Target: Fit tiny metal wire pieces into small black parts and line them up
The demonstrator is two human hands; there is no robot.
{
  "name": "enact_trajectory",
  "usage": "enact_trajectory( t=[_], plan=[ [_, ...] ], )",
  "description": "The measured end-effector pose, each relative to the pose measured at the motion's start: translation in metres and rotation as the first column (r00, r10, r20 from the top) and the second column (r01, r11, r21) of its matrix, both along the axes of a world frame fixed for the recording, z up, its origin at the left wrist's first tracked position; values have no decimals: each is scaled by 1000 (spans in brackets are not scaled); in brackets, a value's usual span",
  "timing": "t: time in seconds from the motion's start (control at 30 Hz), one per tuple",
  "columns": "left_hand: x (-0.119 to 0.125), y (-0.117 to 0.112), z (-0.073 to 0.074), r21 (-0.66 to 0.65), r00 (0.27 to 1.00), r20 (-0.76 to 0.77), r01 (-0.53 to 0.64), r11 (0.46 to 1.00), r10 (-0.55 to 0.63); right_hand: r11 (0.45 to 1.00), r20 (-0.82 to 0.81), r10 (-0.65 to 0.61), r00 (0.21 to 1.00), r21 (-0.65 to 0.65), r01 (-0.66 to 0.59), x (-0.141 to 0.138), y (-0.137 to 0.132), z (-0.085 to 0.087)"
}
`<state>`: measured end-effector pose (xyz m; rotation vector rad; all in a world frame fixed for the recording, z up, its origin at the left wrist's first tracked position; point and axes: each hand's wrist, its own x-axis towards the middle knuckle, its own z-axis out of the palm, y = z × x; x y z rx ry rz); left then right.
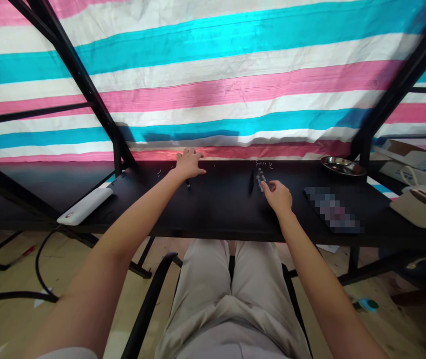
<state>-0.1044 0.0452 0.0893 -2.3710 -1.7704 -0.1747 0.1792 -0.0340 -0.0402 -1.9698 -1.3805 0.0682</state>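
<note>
My left hand (189,163) lies flat on the black table (213,214) near its far edge, fingers spread, holding nothing. A small dark stick-like object (188,184) pokes out just below its palm. My right hand (278,196) rests on the table with fingers curled. Its fingertips touch a short string of pale beads (260,179). What the fingers pinch is too small to tell. A thin black tool (251,181) lies just left of the beads. Tiny metal hooks (263,163) lie beyond them.
A steel dish (342,165) sits at the far right of the table, a blurred flat object (331,209) nearer me. A white device (86,205) lies at the left edge, a white power strip (424,202) at right. Striped tarp (213,75) hangs behind; black frame posts (86,89) flank the table.
</note>
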Motion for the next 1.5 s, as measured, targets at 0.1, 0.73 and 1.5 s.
enact_trajectory(
  t=[0.1, 0.73, 1.5],
  plan=[
    [-21, 4, -2, -113, 989, -143, -52, 992, 36, 996, -2, 0, 1000, 92, 0, -1, -1, 1],
    [-6, -4, -50, -316, 979, 187, 135, 939, -78, 925, 132, 133, 982, 339, -170, -13, -9, 6],
    [71, -76, -37, -257, 503, 853, 638, 725, -140, 634, 569, 431, 700, 362, -684, -42, -17, 5]
  ],
)
